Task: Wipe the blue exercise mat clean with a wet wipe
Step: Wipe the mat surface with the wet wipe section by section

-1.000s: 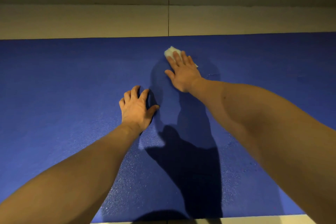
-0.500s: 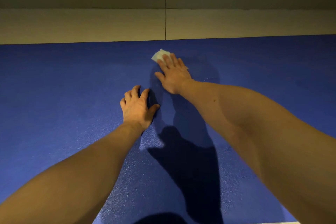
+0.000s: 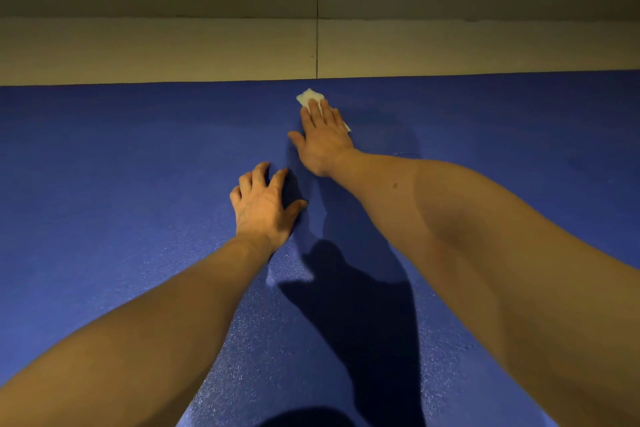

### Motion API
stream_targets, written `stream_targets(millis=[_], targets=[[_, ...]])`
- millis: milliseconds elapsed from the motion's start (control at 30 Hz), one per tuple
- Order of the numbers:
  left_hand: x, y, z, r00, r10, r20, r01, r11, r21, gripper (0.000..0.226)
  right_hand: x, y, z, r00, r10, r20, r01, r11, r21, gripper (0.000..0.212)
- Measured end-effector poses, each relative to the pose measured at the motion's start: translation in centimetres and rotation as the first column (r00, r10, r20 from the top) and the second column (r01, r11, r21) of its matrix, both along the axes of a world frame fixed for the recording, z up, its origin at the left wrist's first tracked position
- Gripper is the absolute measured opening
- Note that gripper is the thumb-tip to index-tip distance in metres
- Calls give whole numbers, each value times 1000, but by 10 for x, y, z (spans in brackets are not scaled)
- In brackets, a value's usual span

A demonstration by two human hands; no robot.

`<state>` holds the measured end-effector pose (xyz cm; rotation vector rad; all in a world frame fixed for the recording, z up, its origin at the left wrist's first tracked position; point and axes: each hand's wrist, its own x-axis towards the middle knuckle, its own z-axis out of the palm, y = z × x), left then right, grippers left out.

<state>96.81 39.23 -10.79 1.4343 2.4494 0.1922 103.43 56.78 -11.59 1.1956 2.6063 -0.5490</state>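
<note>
White wet wipe (image 3: 309, 97), crumpled, on blue mat (image 3: 121, 163)

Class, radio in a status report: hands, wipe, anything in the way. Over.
Right hand flat, pressing wet wipe onto blue mat near its far edge. Left hand braced on mat, holding nothing. Nothing visible blocks the wipe.

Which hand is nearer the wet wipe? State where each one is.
Right. The right hand presses flat on the wet wipe, near the far edge of the blue mat. The left hand rests on the mat closer to the person, apart from the wipe.
</note>
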Motion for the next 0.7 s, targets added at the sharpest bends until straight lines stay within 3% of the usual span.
stream_targets(millis=[100,433,600,700], targets=[[1,3,0,1000,10,15,-10,1000,-2,71,13,23,1,1000,9,-11,-8,1000,9,71],[2,3,-1,1000,21,14,-21,999,-31,72,74,97,5,903,-408,135,407,913,36,80],[1,4,-1,1000,11,6,-11,999,-38,71,47,53,7,936,-352,25,351,936,34,83],[2,3,-1,1000,8,-2,-8,999,-40,70,24,-3,-1,989,-138,-56,139,990,10,80]])
